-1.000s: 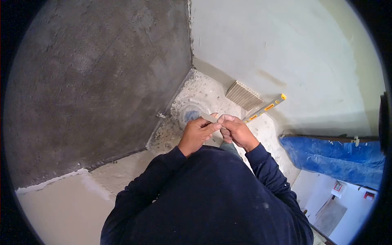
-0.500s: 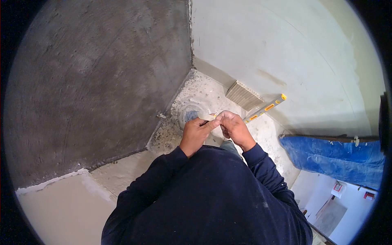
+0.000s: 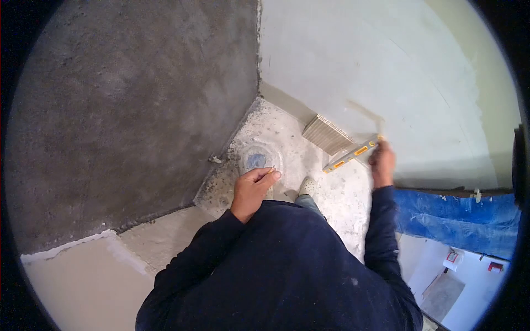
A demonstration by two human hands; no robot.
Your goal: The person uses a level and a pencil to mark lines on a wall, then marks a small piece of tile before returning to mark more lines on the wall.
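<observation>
My left hand (image 3: 254, 190) is closed in a pinch in front of my body, thumb against forefinger. Something small may be between the fingertips, too small to make out. Out to the right, my right hand (image 3: 382, 164), slightly blurred, is closed around the upper end of a spirit level (image 3: 351, 156). The level is grey with yellow ends and yellow-framed vials, and it slants down towards the floor beside the wall. Close to it, a stack of ribbed beige tiles or panels (image 3: 328, 135) leans at the wall's foot.
A round, rough patch with a blue-grey centre (image 3: 256, 160) lies in the rough floor (image 3: 345, 193). A dark plastered wall (image 3: 138, 105) rises left, a pale wall (image 3: 353, 55) right. A blue sheet (image 3: 452, 220) hangs at right. My light perforated shoe (image 3: 308, 186) is below.
My hands have parted: the right went out to the level's upper end, while the left stayed near the middle. The pale strip seen between them no longer shows.
</observation>
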